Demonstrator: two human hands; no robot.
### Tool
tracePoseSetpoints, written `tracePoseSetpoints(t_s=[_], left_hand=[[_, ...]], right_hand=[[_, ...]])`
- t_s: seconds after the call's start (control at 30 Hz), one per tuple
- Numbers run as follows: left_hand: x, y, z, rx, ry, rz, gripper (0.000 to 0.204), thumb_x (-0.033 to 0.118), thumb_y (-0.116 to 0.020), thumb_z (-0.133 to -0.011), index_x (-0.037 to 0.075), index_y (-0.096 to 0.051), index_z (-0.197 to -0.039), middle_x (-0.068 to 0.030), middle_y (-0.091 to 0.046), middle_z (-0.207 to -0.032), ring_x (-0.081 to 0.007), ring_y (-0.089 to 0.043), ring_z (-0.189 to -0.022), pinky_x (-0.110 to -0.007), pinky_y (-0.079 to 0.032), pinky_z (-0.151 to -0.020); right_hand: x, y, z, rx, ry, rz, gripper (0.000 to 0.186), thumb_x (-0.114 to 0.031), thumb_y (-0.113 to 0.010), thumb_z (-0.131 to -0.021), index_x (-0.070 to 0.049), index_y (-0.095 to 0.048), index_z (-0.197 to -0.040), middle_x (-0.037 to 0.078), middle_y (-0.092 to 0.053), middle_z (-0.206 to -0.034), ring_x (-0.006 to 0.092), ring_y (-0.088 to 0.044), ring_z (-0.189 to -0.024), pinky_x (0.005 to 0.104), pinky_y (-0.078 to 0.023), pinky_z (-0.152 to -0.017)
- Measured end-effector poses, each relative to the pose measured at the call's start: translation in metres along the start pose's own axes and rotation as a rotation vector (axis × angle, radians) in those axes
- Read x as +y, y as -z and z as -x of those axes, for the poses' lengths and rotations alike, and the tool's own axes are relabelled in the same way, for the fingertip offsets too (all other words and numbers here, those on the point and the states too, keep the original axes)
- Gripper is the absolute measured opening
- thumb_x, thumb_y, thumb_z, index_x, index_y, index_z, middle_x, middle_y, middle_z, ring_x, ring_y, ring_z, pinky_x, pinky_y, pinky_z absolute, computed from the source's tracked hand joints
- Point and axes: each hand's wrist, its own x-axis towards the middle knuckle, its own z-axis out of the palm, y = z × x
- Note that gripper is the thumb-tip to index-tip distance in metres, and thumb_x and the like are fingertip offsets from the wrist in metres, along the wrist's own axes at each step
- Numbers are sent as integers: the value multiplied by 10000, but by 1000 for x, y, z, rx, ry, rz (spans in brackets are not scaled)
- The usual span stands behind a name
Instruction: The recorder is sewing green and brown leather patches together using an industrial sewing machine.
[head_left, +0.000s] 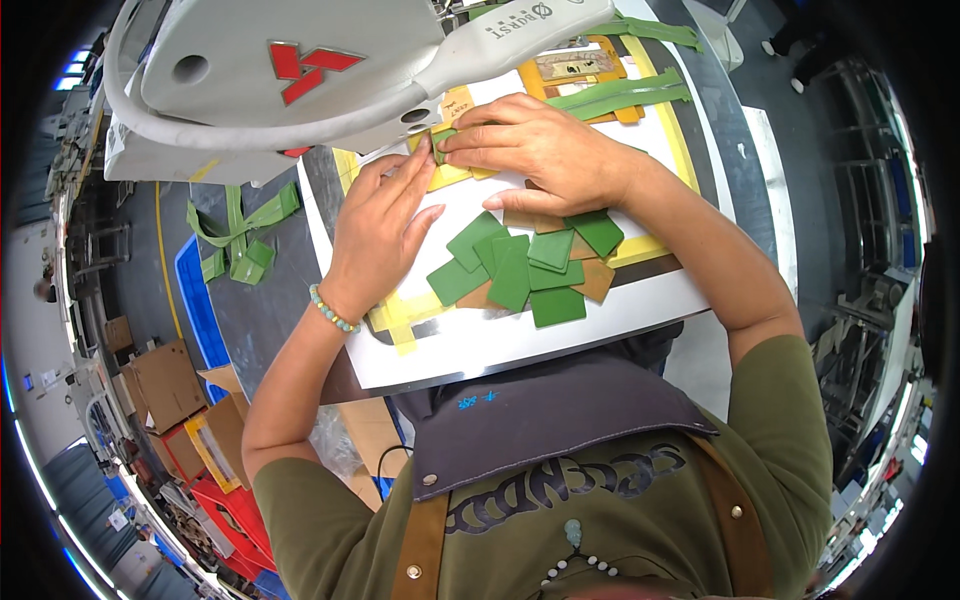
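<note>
At the sewing machine's front end, a small green piece [444, 143] lies on a yellow template [448, 178], partly hidden by fingers. My right hand [545, 150] reaches in from the right and holds this piece down under its bent fingertips, thumb apart. From the left, my left hand [385, 220] has its fingers stretched out, their tips at the piece's left edge. Below the hands spreads a loose pile of flat green pieces [511, 272] with rounded corners, overlapping several brown pieces [597, 281]. What lies under the fingertips is hidden.
The grey sewing machine head [230, 75] overhangs the far left of the white work surface [420, 355]. Green zipper strips [620, 95] and a yellow-orange template [575, 66] lie at the far right. Green straps [240, 220] lie left, near a blue bin [200, 300].
</note>
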Motion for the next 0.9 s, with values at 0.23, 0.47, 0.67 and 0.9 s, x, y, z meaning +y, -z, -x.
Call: tracePoseSetpoints(t_s=[0.23, 0.47, 0.67, 0.9], left_hand=[[3, 4, -6, -32, -46, -23, 610, 188, -868, -840, -67, -686, -1363, -122, -647, -1528, -335, -641, -1180, -418, -554, -1008], [3, 2, -19, -12, -169, -203, 561, 288, -875, -837, -65, -719, -1244, -154, -712, -1391, -323, -655, -1117, -421, -564, -973], [-3, -2, -22, 17, -188, -207, 501, 287, -875, -842, -46, -745, -1193, -141, -743, -1325, -299, -678, -1058, -408, -585, -921], [-15, -5, -15, 65, -150, -35, 439, 182, -874, -843, -26, -748, -1208, -115, -739, -1369, -303, -697, -1009, -393, -589, -909]], right_hand=[[0, -1, -2, 37, 28, 17, 483, -416, -689, -1000, -37, -730, -1297, 136, -685, -1382, 329, -576, -1374, 472, -449, -1160], [-2, 4, 1, 158, -88, -54, 311, -243, -770, -942, -81, -770, -1208, 90, -692, -1321, 341, -616, -1297, 483, -519, -1089], [-1, 6, 3, 66, -82, 22, 308, -242, -753, -961, -108, -781, -1237, 81, -672, -1388, 337, -582, -1353, 492, -506, -1111], [4, 7, 2, 37, -99, -47, 362, -261, -726, -981, -140, -772, -1319, 97, -630, -1496, 347, -531, -1425, 509, -437, -1189]])
